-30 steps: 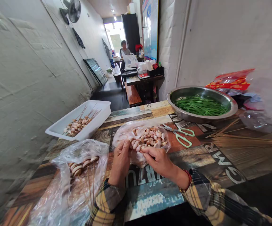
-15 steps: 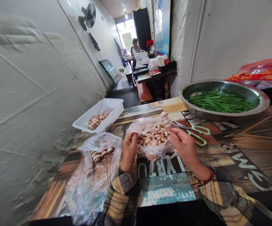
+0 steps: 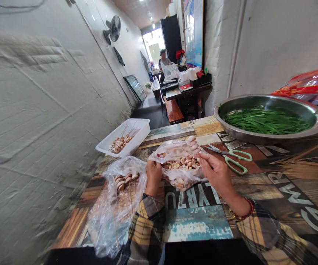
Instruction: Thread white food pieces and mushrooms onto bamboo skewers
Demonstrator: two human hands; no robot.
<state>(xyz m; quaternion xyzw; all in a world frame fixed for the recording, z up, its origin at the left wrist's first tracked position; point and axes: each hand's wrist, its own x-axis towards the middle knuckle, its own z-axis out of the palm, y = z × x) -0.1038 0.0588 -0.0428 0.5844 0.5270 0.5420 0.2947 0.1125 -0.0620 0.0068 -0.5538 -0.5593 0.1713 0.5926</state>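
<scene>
A clear plastic bag [image 3: 182, 184] full of cut mushrooms [image 3: 185, 162] lies open on the table in front of me. At its left rim, my left hand [image 3: 153, 175] is closed, fingers curled around the edge of the plastic. My right hand [image 3: 216, 171] pinches a skewer of mushroom pieces [image 3: 193, 144], held upright over the right side of the bag; most of the stick is hidden. Beside my left forearm, a second plastic bag [image 3: 106, 217] bears sliced mushroom skewers [image 3: 127, 179]. Scissors [image 3: 234, 156] with pale green handles lie just beyond my right hand.
A white tray [image 3: 140, 141] with finished-looking skewers [image 3: 122, 142] stands at the back left. At the back right is a steel basin [image 3: 271, 138] of green stalks [image 3: 266, 119]. Bare bamboo sticks [image 3: 307, 166] lie at right. A person [image 3: 164, 60] sits far off.
My view has shifted, so the scene sits a little further right. My left hand has curled more at the bag's rim. The right hand keeps its pinch on the mushroom skewer.
</scene>
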